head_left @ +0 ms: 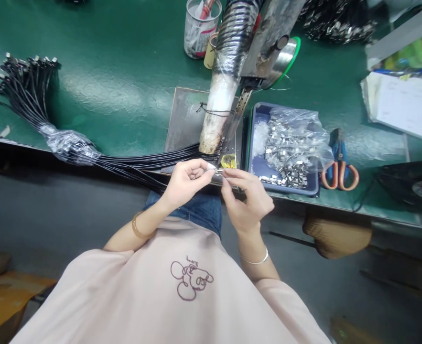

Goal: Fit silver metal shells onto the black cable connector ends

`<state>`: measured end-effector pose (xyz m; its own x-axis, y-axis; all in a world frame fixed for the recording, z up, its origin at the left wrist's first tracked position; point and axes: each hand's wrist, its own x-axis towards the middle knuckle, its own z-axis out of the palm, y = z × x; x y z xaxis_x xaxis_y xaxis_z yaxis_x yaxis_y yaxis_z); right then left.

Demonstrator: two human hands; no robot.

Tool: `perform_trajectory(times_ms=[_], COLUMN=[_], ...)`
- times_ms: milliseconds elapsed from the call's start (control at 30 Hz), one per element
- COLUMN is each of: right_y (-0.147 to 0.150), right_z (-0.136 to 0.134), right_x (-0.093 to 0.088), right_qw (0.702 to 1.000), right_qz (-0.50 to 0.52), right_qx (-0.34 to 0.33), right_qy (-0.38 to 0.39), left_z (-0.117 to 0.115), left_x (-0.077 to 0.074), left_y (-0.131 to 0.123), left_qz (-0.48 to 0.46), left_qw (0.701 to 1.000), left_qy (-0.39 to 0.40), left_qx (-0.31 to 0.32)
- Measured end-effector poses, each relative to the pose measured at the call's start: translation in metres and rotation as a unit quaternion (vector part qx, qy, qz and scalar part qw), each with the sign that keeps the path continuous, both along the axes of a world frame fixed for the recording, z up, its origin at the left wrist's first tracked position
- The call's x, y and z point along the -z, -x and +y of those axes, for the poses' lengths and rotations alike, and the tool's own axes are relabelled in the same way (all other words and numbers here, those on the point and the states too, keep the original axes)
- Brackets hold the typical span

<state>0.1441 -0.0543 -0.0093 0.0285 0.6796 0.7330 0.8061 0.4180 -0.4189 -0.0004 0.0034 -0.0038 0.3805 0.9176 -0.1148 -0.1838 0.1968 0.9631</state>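
My left hand (pixel 186 180) is closed in a pinch on the end of a black cable from the bundle (pixel 132 165) that runs left along the bench edge. My right hand (pixel 247 198) is also pinched, holding a small metal piece against that cable end. Both hands meet at the bench's near edge, just below a wrapped tool nozzle (pixel 218 114) over a metal plate (pixel 185 119). A blue tray (pixel 257 165) of small metal shells in a plastic bag (pixel 291 143) sits right of my hands.
The cable bundle fans out into connector ends (pixel 20 71) at far left, taped at one point (pixel 69 145). Orange-handled scissors (pixel 340 167) lie right of the tray. A plastic cup (pixel 200 26), papers (pixel 404 105) and a pile of metal parts (pixel 336 21) stand at the back.
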Motion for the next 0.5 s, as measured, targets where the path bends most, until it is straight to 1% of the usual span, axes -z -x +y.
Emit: perform_trajectory(times_ms=[67,133,333,500], right_y=[0.002,0.003,0.004,0.004], right_z=[0.004,0.007,0.011,0.014], right_x=[0.002,0.004,0.005,0.003], right_qw=[1.0,1.0,1.0,1.0], right_qz=[-0.026,-0.021,-0.008,-0.002], right_qx=[-0.003,0.001,0.023,0.018], right_qy=[-0.016,-0.019,0.007,-0.002], left_z=[0.001,0.001,0.002,0.003], left_x=[0.0,0.001,0.003,0.0], left_y=[-0.002,-0.004,-0.008,-0.008], left_qz=[0.009,0.018,0.043,0.054], left_qw=[1.0,0.999,0.997,0.994], left_qy=[-0.012,-0.023,-0.053,-0.079], left_qx=[-0.01,-0.022,-0.043,-0.05])
